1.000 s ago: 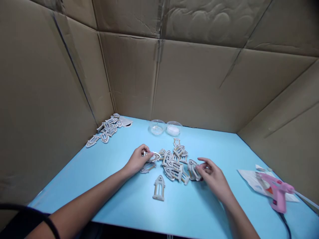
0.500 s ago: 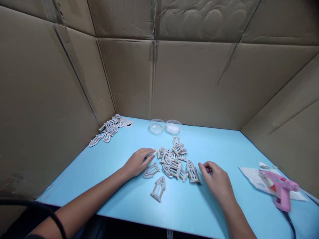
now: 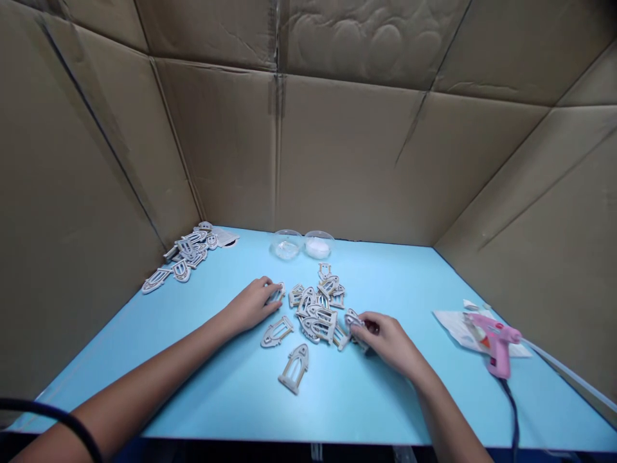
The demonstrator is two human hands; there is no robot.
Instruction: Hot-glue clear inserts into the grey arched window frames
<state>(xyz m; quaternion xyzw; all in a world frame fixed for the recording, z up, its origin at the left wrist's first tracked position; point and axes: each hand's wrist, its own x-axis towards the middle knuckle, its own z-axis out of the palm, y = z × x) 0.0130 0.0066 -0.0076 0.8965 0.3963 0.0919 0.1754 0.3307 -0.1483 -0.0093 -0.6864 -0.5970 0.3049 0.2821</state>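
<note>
Small pointed-arch window-frame pieces, pale on top with tan edges, lie in a loose pile [image 3: 321, 315] at the middle of the blue table. At the pile's left, my left hand [image 3: 250, 305] has its fingers and thumb around one arched piece [image 3: 278, 292], low to the tabletop. My right hand [image 3: 385, 337] pinches another arched piece [image 3: 354, 318] at the pile's right edge; the fingers hide part of it. Apart from the pile, towards me, lie two single pieces: a tilted one [image 3: 277, 332] and a nearer one [image 3: 295, 368].
More arched pieces [image 3: 189, 249] are heaped at the back left. Two clear round dishes, one [image 3: 286, 245] and one with white contents [image 3: 318, 246], stand at the back. A pink glue gun [image 3: 496, 337] with a cord rests partly on white packaging [image 3: 456, 328]. Cardboard walls [image 3: 347, 154] enclose the table.
My right hand has moved left onto the arched piece at the pile's right edge and gripped it. My left hand stays at its piece. The whole view has shifted.
</note>
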